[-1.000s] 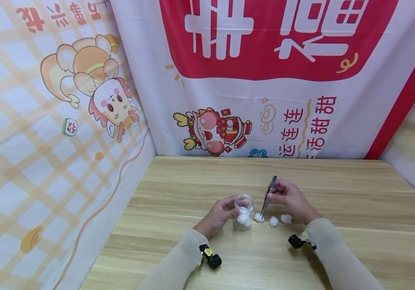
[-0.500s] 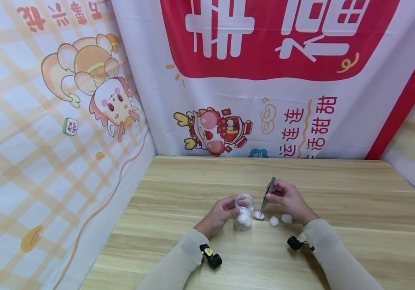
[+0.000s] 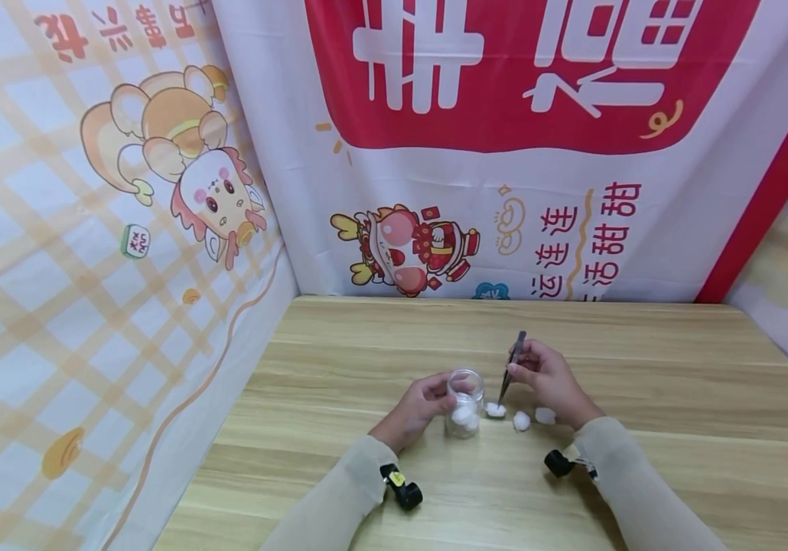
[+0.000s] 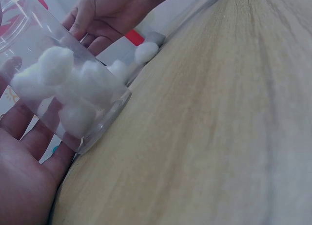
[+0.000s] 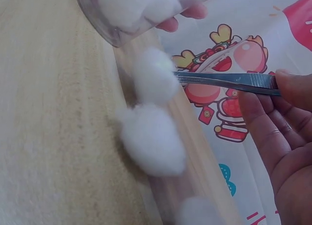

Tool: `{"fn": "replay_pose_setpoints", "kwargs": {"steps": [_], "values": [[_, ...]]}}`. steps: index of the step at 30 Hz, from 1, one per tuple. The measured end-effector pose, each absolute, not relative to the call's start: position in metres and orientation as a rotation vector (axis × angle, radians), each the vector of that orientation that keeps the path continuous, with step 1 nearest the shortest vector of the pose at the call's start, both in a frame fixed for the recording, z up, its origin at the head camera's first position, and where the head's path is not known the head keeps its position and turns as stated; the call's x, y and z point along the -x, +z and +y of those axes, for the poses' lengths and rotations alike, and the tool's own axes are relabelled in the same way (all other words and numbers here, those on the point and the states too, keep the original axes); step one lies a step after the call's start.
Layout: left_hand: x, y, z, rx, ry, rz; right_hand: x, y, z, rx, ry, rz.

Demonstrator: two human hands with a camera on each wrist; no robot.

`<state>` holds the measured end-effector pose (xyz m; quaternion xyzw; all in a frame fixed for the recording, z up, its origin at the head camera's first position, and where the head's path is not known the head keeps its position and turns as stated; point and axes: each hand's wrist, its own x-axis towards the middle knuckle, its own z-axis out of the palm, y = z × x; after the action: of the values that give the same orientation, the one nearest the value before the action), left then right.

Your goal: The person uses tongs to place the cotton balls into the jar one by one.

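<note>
My left hand (image 3: 426, 405) holds a clear plastic jar (image 3: 465, 383) upright on the table, fingers and thumb around its side. Several white cotton balls (image 4: 56, 65) lie inside it. Metal tweezers (image 3: 512, 369) are pinched between the thumb and fingers of my right hand (image 3: 551, 375), pointing down. Their tips are at the cotton ball (image 3: 495, 410) just right of the jar; in the right wrist view the tweezers (image 5: 229, 81) reach behind that ball, so the tips are hidden. Two more cotton balls sit to the right, one nearer (image 3: 521, 421) and one under the right hand (image 3: 545, 415).
The wood-grain table (image 3: 339, 344) extends around the hands. Printed cloth backdrops hang at the back (image 3: 284, 99) and at the left (image 3: 15, 306). A small black wrist camera (image 3: 404, 490) sits on the left sleeve, another (image 3: 559, 462) on the right.
The tweezers shift and tilt slightly at the nearest cotton ball, which has moved a little to the right. My left hand and the jar stay nearly still.
</note>
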<state>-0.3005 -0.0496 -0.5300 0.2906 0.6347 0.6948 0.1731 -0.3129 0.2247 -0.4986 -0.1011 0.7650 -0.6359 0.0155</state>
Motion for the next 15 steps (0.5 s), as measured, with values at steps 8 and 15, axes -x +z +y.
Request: {"fn": "replay_pose_setpoints", "kwargs": {"steps": [8, 15], "values": [[0.3006, -0.5301, -0.0494, -0.817, 1.968, 1.795, 0.3125, -0.4960, 0.2318, 0.278, -2.040, 2.340], [0.3008, -0.5295, -0.0485, -0.828, 1.969, 1.804, 0.3122, -0.4925, 0.2345, 0.294, -2.117, 2.297]]}}
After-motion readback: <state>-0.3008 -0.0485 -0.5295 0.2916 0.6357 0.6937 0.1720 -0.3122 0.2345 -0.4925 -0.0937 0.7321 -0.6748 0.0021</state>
